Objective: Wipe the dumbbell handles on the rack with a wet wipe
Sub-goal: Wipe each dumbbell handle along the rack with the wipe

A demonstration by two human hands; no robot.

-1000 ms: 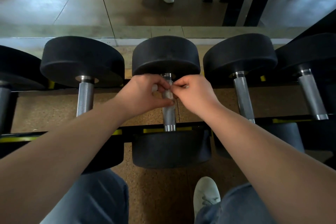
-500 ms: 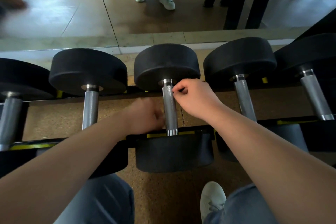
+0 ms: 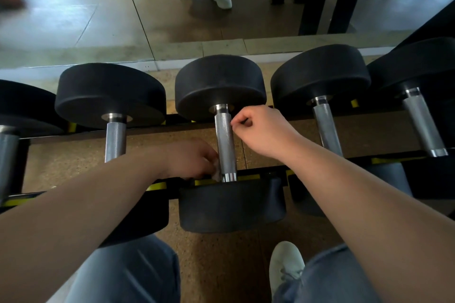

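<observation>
Several black dumbbells with knurled steel handles lie side by side on a black and yellow rack (image 3: 248, 177). The middle dumbbell's handle (image 3: 225, 140) runs between my two hands. My left hand (image 3: 192, 161) is closed on a small white wet wipe (image 3: 216, 174) pressed against the near end of that handle, by the near weight head. Beside the far end of the handle, my right hand (image 3: 261, 129) is curled, its fingertips pinched at the handle's right side. Whether those fingers hold anything is hidden.
Other handles lie to the left (image 3: 115, 140) and to the right (image 3: 327, 128), (image 3: 422, 120). A mirror (image 3: 221, 19) behind the rack reflects the floor and a person's legs. Below are my jeans and white shoe (image 3: 285, 263) on cork-coloured flooring.
My left hand slid with the wipe from the handle's middle down to its near end. My right hand stayed near the far end, and the bare handle now shows between them.
</observation>
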